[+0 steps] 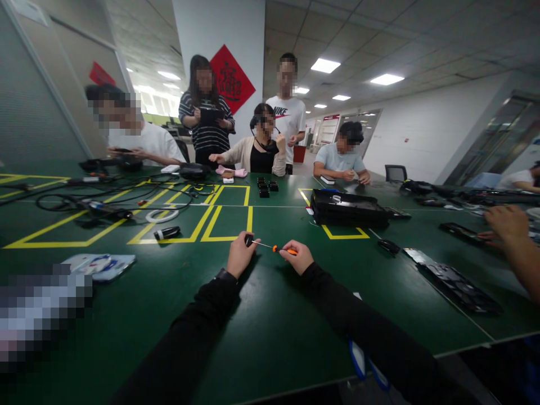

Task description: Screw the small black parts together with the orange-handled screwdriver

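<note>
Screwdriver (276, 247) spans both outstretched fists: right hand (297, 256) grips its orange handle, left hand (239, 254) closes around a small black part (248, 240) at its tip.

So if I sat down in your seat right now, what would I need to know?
Left hand: closed around a small black part, held above the green table.
Right hand: fingers gripping the orange-handled screwdriver, its thin shaft pointing into that black part.
Black tray lies ahead to the right.
Done: tool and part are picked up and lined up.
Left: whether any screw is in cannot be seen.
</note>
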`<state>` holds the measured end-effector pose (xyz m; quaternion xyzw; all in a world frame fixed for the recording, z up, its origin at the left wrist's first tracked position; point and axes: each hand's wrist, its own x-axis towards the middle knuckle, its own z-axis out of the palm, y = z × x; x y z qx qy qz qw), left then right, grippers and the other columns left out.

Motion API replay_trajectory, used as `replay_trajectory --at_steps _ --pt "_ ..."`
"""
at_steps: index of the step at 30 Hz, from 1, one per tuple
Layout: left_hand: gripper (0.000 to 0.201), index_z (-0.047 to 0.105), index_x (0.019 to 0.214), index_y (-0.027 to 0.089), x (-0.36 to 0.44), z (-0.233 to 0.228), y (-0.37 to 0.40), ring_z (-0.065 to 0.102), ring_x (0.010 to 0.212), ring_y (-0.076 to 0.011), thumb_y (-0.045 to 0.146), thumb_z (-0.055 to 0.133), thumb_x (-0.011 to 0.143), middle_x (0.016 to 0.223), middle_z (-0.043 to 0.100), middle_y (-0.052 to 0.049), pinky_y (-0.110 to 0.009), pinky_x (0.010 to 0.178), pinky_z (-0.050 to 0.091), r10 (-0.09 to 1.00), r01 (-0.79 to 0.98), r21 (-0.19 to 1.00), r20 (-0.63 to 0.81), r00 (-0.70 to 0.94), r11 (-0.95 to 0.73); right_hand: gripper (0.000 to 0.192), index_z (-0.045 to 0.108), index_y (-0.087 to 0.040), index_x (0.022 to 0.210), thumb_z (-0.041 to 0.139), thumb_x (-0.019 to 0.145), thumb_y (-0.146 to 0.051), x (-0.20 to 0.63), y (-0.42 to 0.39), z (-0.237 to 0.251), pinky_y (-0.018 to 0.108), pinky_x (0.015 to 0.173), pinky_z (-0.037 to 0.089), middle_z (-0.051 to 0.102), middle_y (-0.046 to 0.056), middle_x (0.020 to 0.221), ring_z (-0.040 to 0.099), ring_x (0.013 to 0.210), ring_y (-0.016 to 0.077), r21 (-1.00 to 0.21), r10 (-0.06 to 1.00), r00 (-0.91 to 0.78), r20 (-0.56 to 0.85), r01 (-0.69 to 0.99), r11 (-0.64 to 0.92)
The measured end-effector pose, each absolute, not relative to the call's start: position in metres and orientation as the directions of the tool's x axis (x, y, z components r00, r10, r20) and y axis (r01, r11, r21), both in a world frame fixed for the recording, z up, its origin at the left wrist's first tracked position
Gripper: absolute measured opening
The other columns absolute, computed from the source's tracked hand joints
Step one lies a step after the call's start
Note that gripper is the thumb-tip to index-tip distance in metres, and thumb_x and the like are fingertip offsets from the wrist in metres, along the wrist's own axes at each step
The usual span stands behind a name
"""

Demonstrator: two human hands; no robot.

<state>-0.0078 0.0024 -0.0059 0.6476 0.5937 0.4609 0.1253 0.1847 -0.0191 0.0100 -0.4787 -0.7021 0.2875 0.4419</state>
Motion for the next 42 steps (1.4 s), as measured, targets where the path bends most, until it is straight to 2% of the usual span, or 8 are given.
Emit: replay_trajectory --at_steps 11,18,23,27,30,34,38,42 --pt "0.022 0.048 0.087 0.019 -0.0094 -0.0079 0.0015 0.054 0.058 -0.012 0.037 0.05 0.076 0.071 0.055 0.001 -0.025 0.063 0.041 0.882 0.577 0.745 0.463 -0.086 -0.334 0.017 0.053 -0.017 0.069 0.055 0.068 -0.034 0.1843 -0.0192 0.0099 0.023 0.053 0.037 0.053 -0.003 0.056 0.047 0.052 0.0108 -0.794 0.912 -0.178 0.369 0.451 0.408" --pt "0.024 0.049 0.092 0.018 -0.0109 -0.0092 0.001 0.054 0.07 -0.0142 0.035 0.05 0.075 0.08 0.056 -0.002 -0.026 0.066 0.04 0.881 0.59 0.733 0.467 -0.078 -0.337 0.016 0.052 -0.016 0.068 0.056 0.067 -0.031 0.1847 -0.0189 0.0074 0.021 0.052 0.037 0.052 -0.003 0.056 0.045 0.052 0.0096 -0.757 0.893 -0.17 0.417 0.479 0.445" --pt "0.025 0.048 0.099 0.018 -0.0104 -0.0079 0.0011 0.054 0.075 -0.0158 0.027 0.048 0.075 0.085 0.056 -0.003 -0.028 0.07 0.041 0.897 0.548 0.764 0.438 -0.054 -0.34 0.016 0.056 -0.016 0.077 0.059 0.064 -0.024 0.1849 -0.0221 0.0101 0.022 0.06 0.041 0.058 -0.001 0.067 0.052 0.059 0.0109 -0.756 0.884 -0.181 0.431 0.461 0.464" --pt "0.038 0.045 0.11 0.019 -0.0088 -0.0052 0.0007 0.05 0.095 -0.0169 0.016 0.047 0.072 0.103 0.053 -0.005 -0.031 0.086 0.036 0.87 0.498 0.754 0.493 0.003 -0.428 0.022 0.059 -0.015 0.084 0.06 0.064 -0.023 0.1854 -0.0195 0.0067 0.023 0.062 0.042 0.062 0.001 0.072 0.055 0.063 0.0122 -0.769 0.904 -0.246 0.351 0.475 0.428" --pt "0.035 0.046 0.11 0.02 -0.0087 -0.0035 -0.0005 0.046 0.102 -0.0176 0.02 0.045 0.075 0.109 0.05 -0.005 -0.032 0.09 0.033 0.864 0.471 0.757 0.503 0.023 -0.453 0.019 0.063 -0.015 0.078 0.055 0.07 -0.031 0.186 -0.018 0.0047 0.022 0.059 0.039 0.061 0.001 0.067 0.053 0.061 0.0122 -0.705 0.898 -0.3 0.322 0.558 0.439" --pt "0.026 0.051 0.102 0.02 -0.0113 -0.0043 0.0017 0.048 0.099 -0.0175 0.031 0.042 0.08 0.103 0.054 -0.005 -0.032 0.088 0.035 0.874 0.468 0.769 0.486 0.012 -0.435 0.026 0.065 -0.016 0.074 0.043 0.08 -0.028 0.1859 -0.0185 0.0065 0.022 0.061 0.037 0.06 0.001 0.067 0.052 0.065 0.0119 -0.618 0.856 -0.356 0.375 0.592 0.517" --pt "0.023 0.052 0.093 0.018 -0.0139 -0.0066 0.005 0.051 0.089 -0.0168 0.036 0.042 0.08 0.092 0.056 -0.004 -0.03 0.081 0.038 0.887 0.492 0.772 0.462 0.0 -0.402 0.013 0.062 -0.016 0.079 0.053 0.072 -0.021 0.1858 -0.0171 0.0068 0.022 0.064 0.038 0.056 0.002 0.075 0.049 0.067 0.0117 -0.599 0.837 -0.329 0.438 0.587 0.545" --pt "0.023 0.051 0.089 0.019 -0.0122 -0.0063 0.0017 0.052 0.08 -0.0149 0.038 0.042 0.081 0.085 0.056 -0.002 -0.028 0.075 0.039 0.897 0.483 0.784 0.441 0.009 -0.39 0.02 0.059 -0.017 0.08 0.062 0.061 -0.014 0.1885 -0.0137 0.002 0.021 0.06 0.038 0.047 -0.001 0.07 0.044 0.062 0.0107 -0.59 0.826 -0.292 0.481 0.589 0.552"
